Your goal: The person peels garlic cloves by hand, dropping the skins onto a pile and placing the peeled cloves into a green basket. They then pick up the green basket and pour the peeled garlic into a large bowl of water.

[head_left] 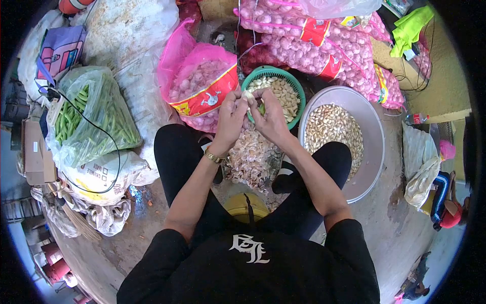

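My left hand (230,117) and my right hand (268,115) meet above my knees, and both pinch a garlic clove (248,95) between their fingertips. Something small and green (262,108) shows in my right hand; I cannot tell what it is. Just beyond the hands stands a green basket (298,87) with peeled cloves. A pile of garlic skins (252,159) lies on the floor under my wrists. A gold watch sits on my left wrist.
A large metal bowl (372,152) of cloves stands at right. An open pink sack of garlic (202,91) is left of the basket, and more pink mesh sacks (329,45) lie behind. A clear bag of green beans (93,116) lies at left.
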The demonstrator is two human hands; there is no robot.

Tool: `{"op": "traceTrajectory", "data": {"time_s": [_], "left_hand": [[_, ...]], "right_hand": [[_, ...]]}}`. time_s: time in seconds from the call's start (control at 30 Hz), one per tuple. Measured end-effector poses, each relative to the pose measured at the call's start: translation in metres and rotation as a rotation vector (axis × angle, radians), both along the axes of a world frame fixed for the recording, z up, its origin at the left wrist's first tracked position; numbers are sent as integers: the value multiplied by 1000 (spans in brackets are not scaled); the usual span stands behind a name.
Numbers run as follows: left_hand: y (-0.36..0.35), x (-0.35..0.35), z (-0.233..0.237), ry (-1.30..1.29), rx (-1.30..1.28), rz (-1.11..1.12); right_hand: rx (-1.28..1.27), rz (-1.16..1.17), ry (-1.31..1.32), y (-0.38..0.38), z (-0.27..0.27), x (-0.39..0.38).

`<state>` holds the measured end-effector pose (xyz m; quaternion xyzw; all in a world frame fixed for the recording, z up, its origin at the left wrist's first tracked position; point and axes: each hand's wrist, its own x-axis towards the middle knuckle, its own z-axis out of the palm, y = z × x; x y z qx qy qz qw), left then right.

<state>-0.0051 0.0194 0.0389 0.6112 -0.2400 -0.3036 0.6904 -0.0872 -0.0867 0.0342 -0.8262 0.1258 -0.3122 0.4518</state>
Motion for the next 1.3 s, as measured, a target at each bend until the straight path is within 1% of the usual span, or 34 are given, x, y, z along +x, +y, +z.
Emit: {"op": "traceTrajectory", "data": {"time_s": [0.03, 0.07, 0.13, 0.2, 0.27, 0.3, 0.33, 0.43, 0.5, 0.53, 0.6, 0.63, 0.7, 0.73, 0.8, 0.83, 0.9, 0.93, 1.0, 1.03, 1.1, 1.23, 1.3], "left_hand": [[0, 2, 1, 79, -7, -16], [-1, 4, -1, 77, -7, -15], [-2, 6, -4, 121, -95, -35], [0, 5, 2, 142, -96, -66], [2, 6, 6, 160, -97, -96], [3, 6, 5, 199, -153, -111], [4, 7, 6, 238, -211, -125], [4, 8, 13, 225, -185, -140], [5, 11, 8, 213, -172, -156], [4, 12, 5, 201, -160, -172], [4, 9, 5, 175, -159, -135], [4, 8, 7, 147, -153, -99], [3, 7, 7, 176, -186, -85], [3, 6, 7, 204, -221, -69], [4, 9, 9, 190, -202, -87], [5, 9, 10, 176, -183, -105], [5, 9, 12, 165, -169, -117], [5, 8, 13, 154, -155, -128], [3, 11, 6, 111, -149, -162], [3, 12, 3, 68, -146, -195], [2, 12, 1, 57, -153, -199], [1, 13, -3, 12, -139, -217], [0, 13, -3, 22, -149, -218]], "right_hand": [[-4, 0, -4, -3, 2, 0], [18, 21, 0, -4, 4, -2], [42, 42, 4, -3, 10, -3], [291, 73, 32, -3, 14, -6], [272, 86, -13, -4, 11, -6], [252, 100, -58, -4, 11, -6], [252, 101, -59, -5, 12, -7], [324, 139, -20, -8, 23, -10], [795, 67, 266, -12, 32, -15], [794, 65, 267, -15, 32, -17], [994, 152, 140, -21, 29, -16], [996, 152, 140, -24, 25, -14], [631, 181, 94, -28, 20, -13], [631, 179, 95, -30, 23, -16], [634, 204, 245, -32, 32, -20], [635, 205, 244, -31, 31, -19], [515, 158, 241, -30, 27, -18], [516, 156, 240, -31, 24, -18], [352, 196, 148, -32, 21, -18], [353, 196, 148, -32, 22, -19], [156, 162, 193, -31, 25, -21], [192, 177, 202, -29, 22, -20], [254, 171, 257, -28, 25, -21]]}}
